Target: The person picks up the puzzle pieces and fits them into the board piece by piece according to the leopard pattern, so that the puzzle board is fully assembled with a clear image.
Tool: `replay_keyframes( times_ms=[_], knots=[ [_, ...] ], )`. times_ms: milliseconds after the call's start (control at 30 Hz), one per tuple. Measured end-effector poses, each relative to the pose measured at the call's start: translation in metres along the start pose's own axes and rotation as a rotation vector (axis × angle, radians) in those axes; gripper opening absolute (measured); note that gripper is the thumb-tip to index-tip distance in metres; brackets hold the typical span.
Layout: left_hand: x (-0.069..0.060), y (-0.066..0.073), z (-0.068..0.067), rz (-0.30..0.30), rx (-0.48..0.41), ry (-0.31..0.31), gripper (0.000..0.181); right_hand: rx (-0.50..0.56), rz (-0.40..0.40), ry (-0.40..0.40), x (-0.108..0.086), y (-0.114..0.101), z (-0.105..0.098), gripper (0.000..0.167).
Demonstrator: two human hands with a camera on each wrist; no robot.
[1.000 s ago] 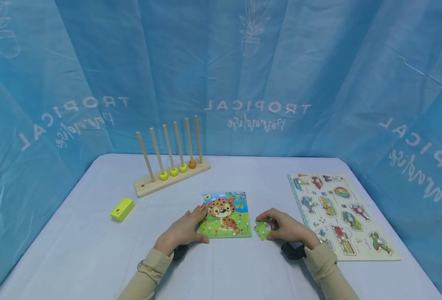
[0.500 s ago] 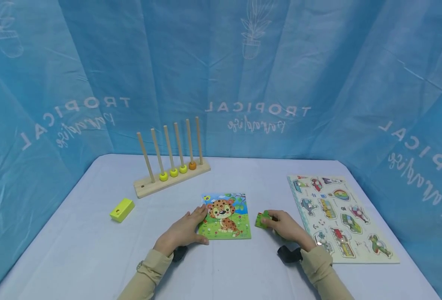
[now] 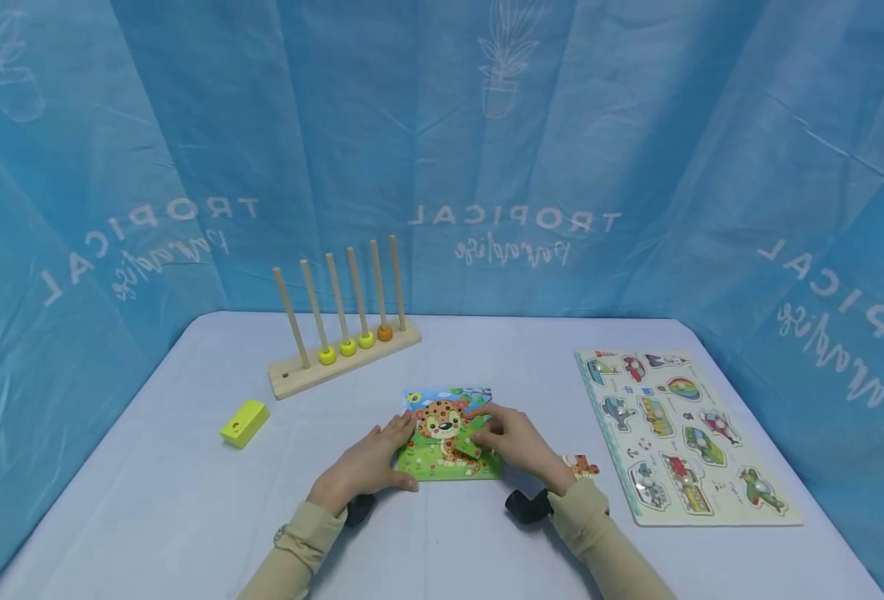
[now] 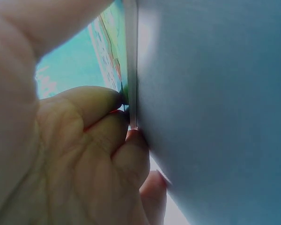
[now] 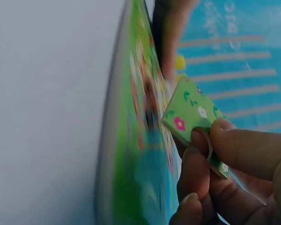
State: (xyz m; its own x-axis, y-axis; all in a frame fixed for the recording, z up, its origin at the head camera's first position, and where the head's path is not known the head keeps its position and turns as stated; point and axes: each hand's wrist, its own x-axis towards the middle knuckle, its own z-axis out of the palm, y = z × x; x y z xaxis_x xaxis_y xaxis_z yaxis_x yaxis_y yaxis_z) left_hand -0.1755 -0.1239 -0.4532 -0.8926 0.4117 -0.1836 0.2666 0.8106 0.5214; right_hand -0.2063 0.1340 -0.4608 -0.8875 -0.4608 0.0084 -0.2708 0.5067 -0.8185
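Observation:
A square leopard jigsaw puzzle [image 3: 430, 461] lies flat at the middle of the table. My left hand [image 3: 367, 458] rests along its left edge, thumb spread near the lower left corner; in the left wrist view the fingers [image 4: 105, 129] touch the board's side. My right hand [image 3: 512, 437] is over the puzzle's right part, pinching a green puzzle piece [image 5: 189, 105] with pink and white flowers between thumb and fingers. The piece is tilted, apart from the board. To the right of that hand lies a loose leopard-print puzzle piece [image 3: 582, 465], partly hidden by the wrist.
A wooden peg rack [image 3: 352, 358] with yellow and orange beads stands behind and left. A yellow block [image 3: 245, 422] lies at the left. A picture peg board [image 3: 685, 437] of vehicles covers the right side. Blue curtains [image 3: 442, 167] hang behind the table.
My right hand has lifted the green puzzle piece off the table and moved it left over the puzzle. The leopard-print piece has come into view. The left hand stays in place.

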Motion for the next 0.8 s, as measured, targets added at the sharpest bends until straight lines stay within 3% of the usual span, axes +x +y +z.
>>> replay_keyframes(
  times_ms=[233,367,600,800],
  knots=[
    [-0.002,0.0,0.002,0.014,-0.017,0.004,0.097,-0.144,-0.079,-0.061,0.015,-0.019,0.035,0.03],
    [-0.002,-0.001,0.002,0.019,-0.012,0.013,0.096,-0.2,-0.12,-0.05,0.022,-0.026,0.05,0.034],
    [-0.002,-0.002,0.0,0.035,-0.018,0.008,0.096,-0.22,-0.024,0.071,0.023,-0.038,0.066,0.038],
    [0.0,-0.003,-0.001,0.028,-0.02,0.016,0.096,-0.223,-0.019,0.111,0.024,-0.044,0.072,0.06]
  ],
)
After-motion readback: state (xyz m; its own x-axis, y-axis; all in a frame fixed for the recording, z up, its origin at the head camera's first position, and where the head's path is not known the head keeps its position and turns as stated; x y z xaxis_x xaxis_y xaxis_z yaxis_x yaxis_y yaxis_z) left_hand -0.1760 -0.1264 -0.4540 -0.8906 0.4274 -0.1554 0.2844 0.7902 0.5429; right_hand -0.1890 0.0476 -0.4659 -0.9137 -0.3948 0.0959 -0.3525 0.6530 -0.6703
